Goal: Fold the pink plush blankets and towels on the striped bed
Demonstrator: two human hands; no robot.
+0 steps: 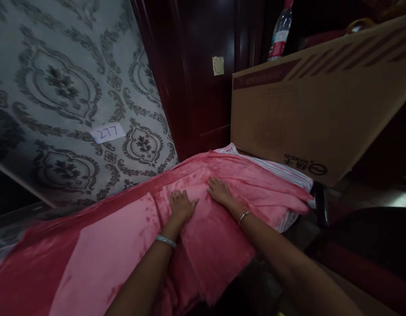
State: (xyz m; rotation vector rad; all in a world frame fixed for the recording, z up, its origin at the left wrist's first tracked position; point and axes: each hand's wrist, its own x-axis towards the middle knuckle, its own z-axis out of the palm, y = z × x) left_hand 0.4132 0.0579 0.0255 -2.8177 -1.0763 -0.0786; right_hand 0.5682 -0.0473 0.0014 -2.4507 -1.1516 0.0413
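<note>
While both arms reach forward, left hand (180,205) and right hand (219,191) press flat, grip wide, on pink blanket (206,237).

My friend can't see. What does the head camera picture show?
Two hands, the left hand and right hand, press flat on a soft pink fleece blanket spread over a bed. Behind it stand a big brown cardboard box and grey patterned wallpaper.
</note>
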